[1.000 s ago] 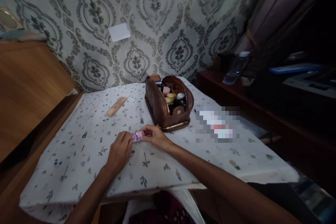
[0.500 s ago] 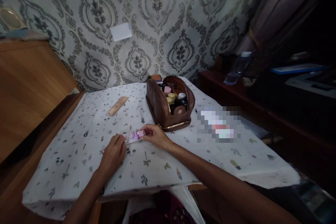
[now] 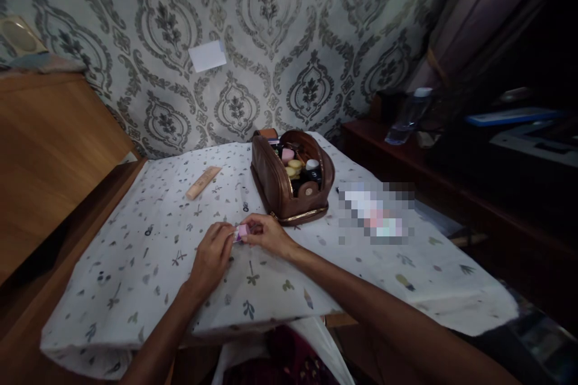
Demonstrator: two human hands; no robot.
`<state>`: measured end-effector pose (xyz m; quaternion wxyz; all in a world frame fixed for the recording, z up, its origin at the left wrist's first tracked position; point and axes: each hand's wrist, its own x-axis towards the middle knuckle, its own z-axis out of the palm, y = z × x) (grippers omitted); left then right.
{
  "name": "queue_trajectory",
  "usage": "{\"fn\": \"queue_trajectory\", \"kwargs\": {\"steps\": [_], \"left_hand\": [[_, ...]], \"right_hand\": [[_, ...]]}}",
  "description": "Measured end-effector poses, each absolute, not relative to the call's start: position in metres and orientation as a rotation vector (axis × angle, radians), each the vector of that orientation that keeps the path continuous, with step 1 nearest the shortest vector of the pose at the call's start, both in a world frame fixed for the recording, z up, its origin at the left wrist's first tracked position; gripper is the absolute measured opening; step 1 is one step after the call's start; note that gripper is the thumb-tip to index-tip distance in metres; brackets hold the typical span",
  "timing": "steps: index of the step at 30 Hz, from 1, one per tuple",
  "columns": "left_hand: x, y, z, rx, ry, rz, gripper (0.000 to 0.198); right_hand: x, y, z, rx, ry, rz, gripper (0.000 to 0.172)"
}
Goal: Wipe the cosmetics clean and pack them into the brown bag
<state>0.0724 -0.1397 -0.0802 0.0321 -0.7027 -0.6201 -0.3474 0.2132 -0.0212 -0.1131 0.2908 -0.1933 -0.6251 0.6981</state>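
Observation:
A small pink-and-purple tube (image 3: pixel 242 232) is held low over the table, in front of the bag. My left hand (image 3: pixel 214 252) is closed around its left part, and its fingers hide most of it. At the pink right end, my right hand (image 3: pixel 270 236) pinches the tube between thumb and fingers. Just beyond my right hand stands a brown cosmetic bag (image 3: pixel 275 189), unzipped at the top. Inside it are yellow sponges (image 3: pixel 294 167), a pink item (image 3: pixel 288 155) and a white-capped container (image 3: pixel 312 165). A beige tube (image 3: pixel 203 183) lies apart to the left.
A white patterned cloth (image 3: pixel 158 252) covers the table. Right of the bag lies a pixelated item (image 3: pixel 374 213). A clear water bottle (image 3: pixel 409 117) stands on the dark red shelf at right. Wooden furniture (image 3: pixel 58 144) borders the left, and a papered wall (image 3: pixel 311 6) rises behind.
My left hand has slid right along the pink-and-purple tube and now covers most of it. My right hand stays almost where it was, still pinching the end.

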Motion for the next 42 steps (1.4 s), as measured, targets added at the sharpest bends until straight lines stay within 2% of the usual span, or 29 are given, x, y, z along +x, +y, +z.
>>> {"fn": "queue_trajectory", "kwargs": {"steps": [14,27,34,42], "left_hand": [[0.040,-0.158,-0.093,-2.029,-2.103,-0.749,0.023],[0.036,-0.158,-0.095,-2.017,-2.154,-0.808,0.021],[0.062,-0.143,-0.082,-2.091,-1.931,-0.999,0.019],[0.067,-0.133,-0.087,-2.090,-1.816,-0.938,0.020]], "right_hand": [[0.212,-0.022,-0.113,-0.533,-1.604,1.917,0.046],[0.211,-0.022,-0.112,-0.537,-1.598,1.906,0.042],[0.213,-0.023,-0.110,-0.546,-1.686,1.817,0.039],[0.213,-0.023,-0.111,-0.528,-1.708,1.792,0.042]]}}
